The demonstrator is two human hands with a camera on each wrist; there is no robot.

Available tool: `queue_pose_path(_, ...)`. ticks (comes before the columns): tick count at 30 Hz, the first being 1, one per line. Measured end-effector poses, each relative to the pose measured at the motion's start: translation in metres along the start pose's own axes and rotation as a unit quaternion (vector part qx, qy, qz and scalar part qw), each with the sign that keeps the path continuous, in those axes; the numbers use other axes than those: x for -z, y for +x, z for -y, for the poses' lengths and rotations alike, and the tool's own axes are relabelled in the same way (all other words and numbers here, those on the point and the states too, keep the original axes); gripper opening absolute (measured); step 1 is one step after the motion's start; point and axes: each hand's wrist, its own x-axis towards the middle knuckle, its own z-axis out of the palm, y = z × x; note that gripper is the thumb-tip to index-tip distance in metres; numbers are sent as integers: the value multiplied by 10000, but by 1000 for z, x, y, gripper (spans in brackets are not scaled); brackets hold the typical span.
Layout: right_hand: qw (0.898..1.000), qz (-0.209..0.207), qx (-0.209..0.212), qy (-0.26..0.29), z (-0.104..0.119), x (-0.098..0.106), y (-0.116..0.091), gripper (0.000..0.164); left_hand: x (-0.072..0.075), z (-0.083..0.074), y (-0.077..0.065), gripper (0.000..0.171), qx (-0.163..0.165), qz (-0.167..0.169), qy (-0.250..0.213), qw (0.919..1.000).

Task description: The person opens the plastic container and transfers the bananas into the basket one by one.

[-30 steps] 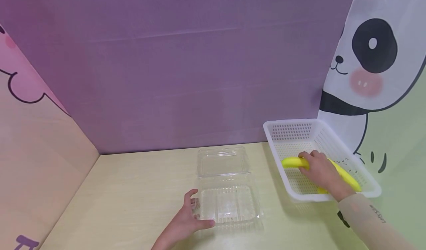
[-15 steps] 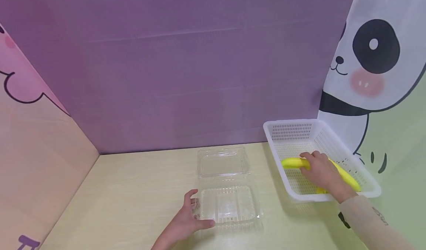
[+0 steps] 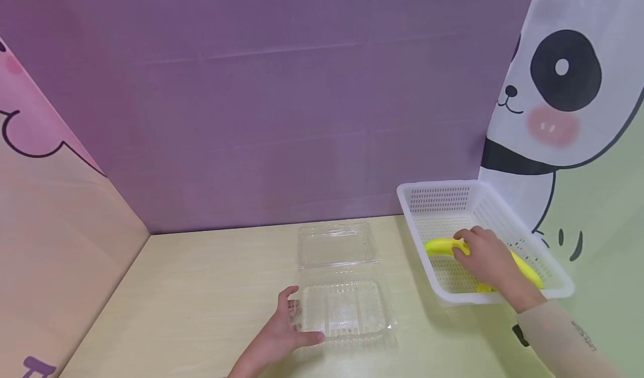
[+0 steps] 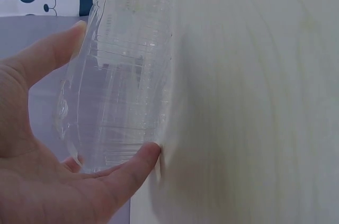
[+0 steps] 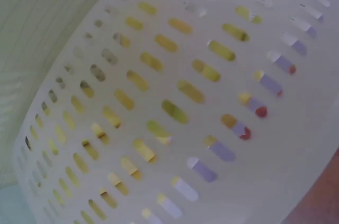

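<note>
A clear plastic clamshell box (image 3: 347, 308) lies with its lid (image 3: 337, 246) folded back behind it. My left hand (image 3: 276, 333) grips the box's left side, thumb along the front edge and fingers around the far corner; the left wrist view shows the thumb and fingers spread across its end. Inside a white perforated basket (image 3: 427, 269) lie yellow bananas. My right hand (image 3: 487, 258) reaches in from above, its thumb and fingers curled on a banana (image 3: 437, 246). More yellow banana (image 3: 528, 270) shows beyond the wrist, and the palm hides what lies beneath.
The basket stands at the table's (image 3: 201, 288) right, near a panda-printed side panel (image 3: 568, 126). A purple backdrop (image 3: 302, 115) rises behind the table. In the right wrist view, the basket's slotted wall (image 5: 175, 86) fills most of the picture, with yellow showing through.
My right hand has turned slightly, and its thumb now shows against the banana. The left hand and the clamshell box keep their place.
</note>
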Motion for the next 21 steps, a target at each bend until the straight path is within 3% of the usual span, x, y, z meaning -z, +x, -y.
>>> queue_pose_path(21, 9940, -858, 442, 511, 45, -5, -30, 16, -3, -3, 0, 117, 2, -8, 12, 10000)
